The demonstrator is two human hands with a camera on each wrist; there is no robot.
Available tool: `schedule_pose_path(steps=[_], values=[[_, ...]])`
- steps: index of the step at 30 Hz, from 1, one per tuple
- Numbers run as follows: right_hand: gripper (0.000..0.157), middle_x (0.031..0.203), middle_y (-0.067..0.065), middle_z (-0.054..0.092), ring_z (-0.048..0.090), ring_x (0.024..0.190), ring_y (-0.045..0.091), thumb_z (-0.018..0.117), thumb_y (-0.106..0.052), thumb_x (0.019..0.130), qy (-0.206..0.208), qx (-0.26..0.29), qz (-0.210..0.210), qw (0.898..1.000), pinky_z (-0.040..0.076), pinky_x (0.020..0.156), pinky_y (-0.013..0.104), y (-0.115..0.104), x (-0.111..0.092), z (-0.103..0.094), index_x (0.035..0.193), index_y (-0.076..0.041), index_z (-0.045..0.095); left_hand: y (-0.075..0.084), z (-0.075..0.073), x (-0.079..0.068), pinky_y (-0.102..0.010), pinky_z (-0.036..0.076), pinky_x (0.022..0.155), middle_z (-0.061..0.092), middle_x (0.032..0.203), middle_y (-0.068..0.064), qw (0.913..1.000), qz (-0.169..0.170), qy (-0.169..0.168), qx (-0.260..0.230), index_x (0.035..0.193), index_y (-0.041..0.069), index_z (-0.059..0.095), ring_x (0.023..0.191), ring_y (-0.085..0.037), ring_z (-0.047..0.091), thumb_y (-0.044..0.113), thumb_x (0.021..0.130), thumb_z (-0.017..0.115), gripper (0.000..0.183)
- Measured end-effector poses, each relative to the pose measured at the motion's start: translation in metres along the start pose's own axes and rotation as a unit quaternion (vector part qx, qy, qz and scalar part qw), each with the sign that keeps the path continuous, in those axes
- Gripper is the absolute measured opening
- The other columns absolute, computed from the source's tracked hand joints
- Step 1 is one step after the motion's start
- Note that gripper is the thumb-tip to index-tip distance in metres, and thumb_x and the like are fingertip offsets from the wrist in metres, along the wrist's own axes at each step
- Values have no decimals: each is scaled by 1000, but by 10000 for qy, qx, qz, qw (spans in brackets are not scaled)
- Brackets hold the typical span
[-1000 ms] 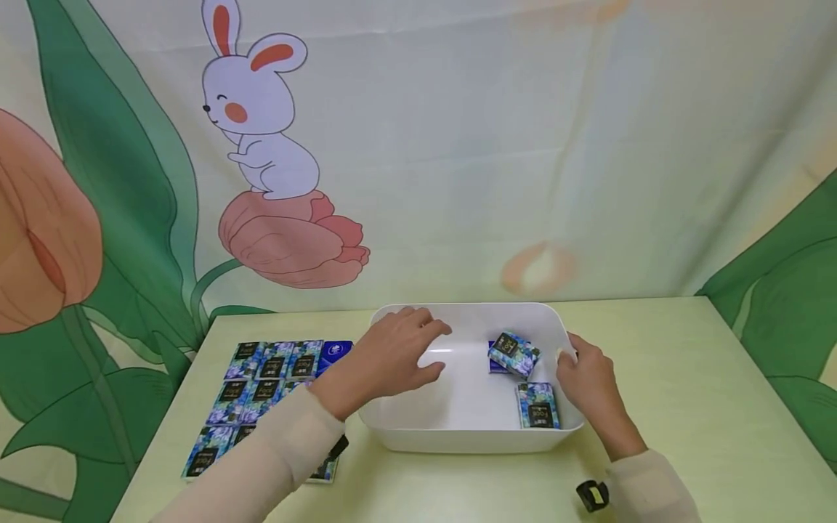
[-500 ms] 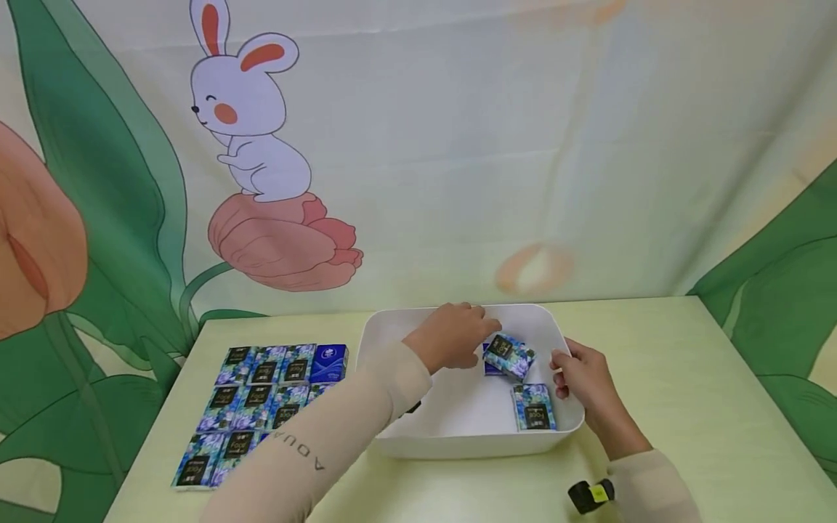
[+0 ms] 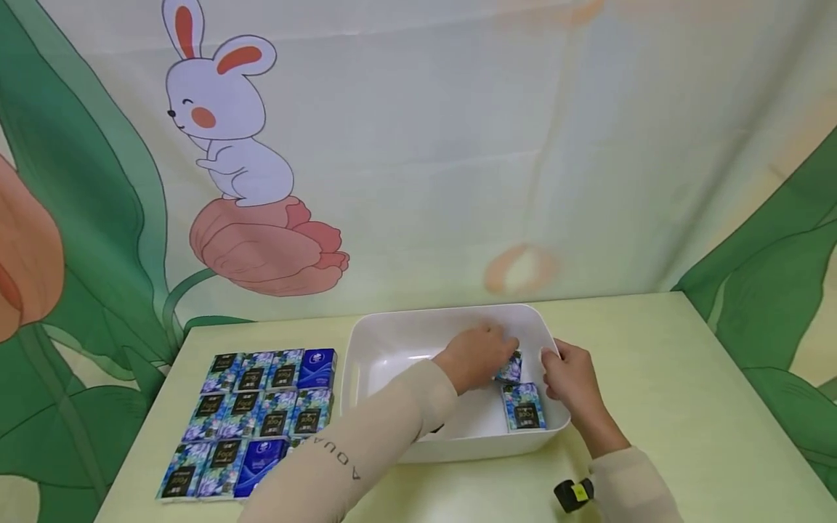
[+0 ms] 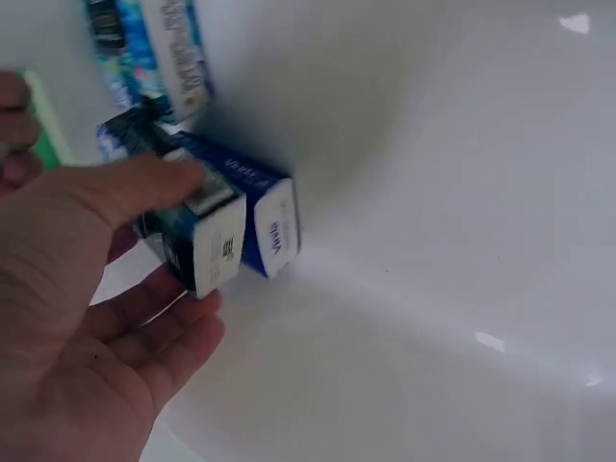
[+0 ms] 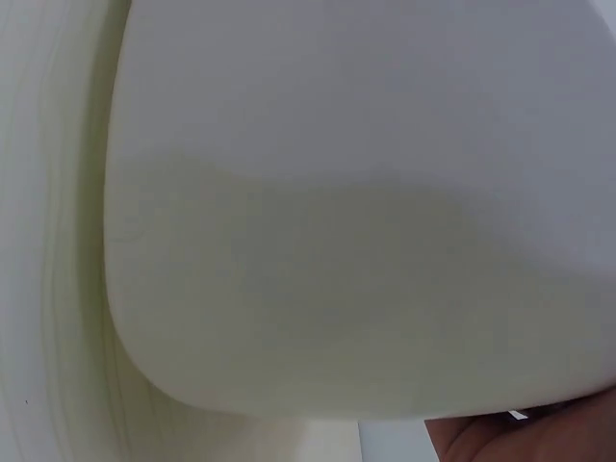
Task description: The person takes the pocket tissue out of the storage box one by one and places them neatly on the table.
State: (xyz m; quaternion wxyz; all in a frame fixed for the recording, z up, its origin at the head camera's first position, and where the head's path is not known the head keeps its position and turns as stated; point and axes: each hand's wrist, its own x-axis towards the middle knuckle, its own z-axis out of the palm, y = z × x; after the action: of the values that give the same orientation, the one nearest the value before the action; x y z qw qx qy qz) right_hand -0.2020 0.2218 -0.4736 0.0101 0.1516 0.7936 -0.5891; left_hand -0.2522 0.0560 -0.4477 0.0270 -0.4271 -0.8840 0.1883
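Inside the white plastic bin (image 3: 477,446), my left hand (image 3: 476,356) pinches a floral tissue pack (image 4: 217,226), thumb on top and fingers at its other side. A dark blue tissue pack (image 4: 274,221) lies against that pack in the left wrist view. Nearer the bin's front right corner lies another floral tissue pack (image 3: 523,407). My right hand (image 3: 570,376) grips the bin's right rim, thumb over the edge. The right wrist view shows mostly the bin's outer wall (image 5: 346,269), with part of the right hand at the lower right corner.
Left of the bin, floral tissue packs (image 3: 242,414) and blue tissue packs (image 3: 317,369) lie in rows on the pale green table (image 3: 686,407). My left sleeve covers part of the front row. A printed curtain (image 3: 418,181) hangs behind the table.
My left hand has moved right and down across the bin and has taken hold of the floral pack lying by the blue one. My right hand stays at the rim.
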Motion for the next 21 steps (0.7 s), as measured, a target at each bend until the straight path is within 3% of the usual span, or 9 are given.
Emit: schedule_pose_path(steps=[3,6,11,18,21], values=[[37,63,6,51,47,51,11,46,-14,100,40,-242,-75,9997,43,46,23,-1,2,3,127,5,63,-9,-9,-14,-27,51,85,63,105,-2,9958,-193,-50,-898,126,13,63,92,-14,56,36,88,78,46],[38,64,7,52,48,51,12,46,-14,100,56,-387,-113,9992,44,46,23,-1,3,5,128,6,62,-22,-22,-35,-28,49,78,60,99,-2,9884,-308,130,-1482,124,10,65,85,-14,53,41,83,80,53],[39,65,7,55,51,52,13,46,-14,100,76,-563,-239,9981,46,47,24,-2,4,6,128,8,62,-42,-42,-85,-28,44,65,56,90,0,9711,-618,880,-2132,117,8,68,74,-13,50,39,80,77,49],[41,66,9,56,52,53,13,46,-16,101,45,-646,-235,9976,47,48,25,-4,3,5,131,8,61,-65,-52,-162,-29,48,62,63,99,-4,9400,-1673,1523,-2553,119,8,70,73,-13,54,43,79,77,54],[40,65,7,54,51,53,13,45,-16,101,20,-651,-165,9977,46,48,25,-2,1,6,129,8,61,-72,-50,-197,-31,48,62,65,100,-5,9208,-2270,1670,-2698,118,8,71,73,-14,55,46,78,79,56]])
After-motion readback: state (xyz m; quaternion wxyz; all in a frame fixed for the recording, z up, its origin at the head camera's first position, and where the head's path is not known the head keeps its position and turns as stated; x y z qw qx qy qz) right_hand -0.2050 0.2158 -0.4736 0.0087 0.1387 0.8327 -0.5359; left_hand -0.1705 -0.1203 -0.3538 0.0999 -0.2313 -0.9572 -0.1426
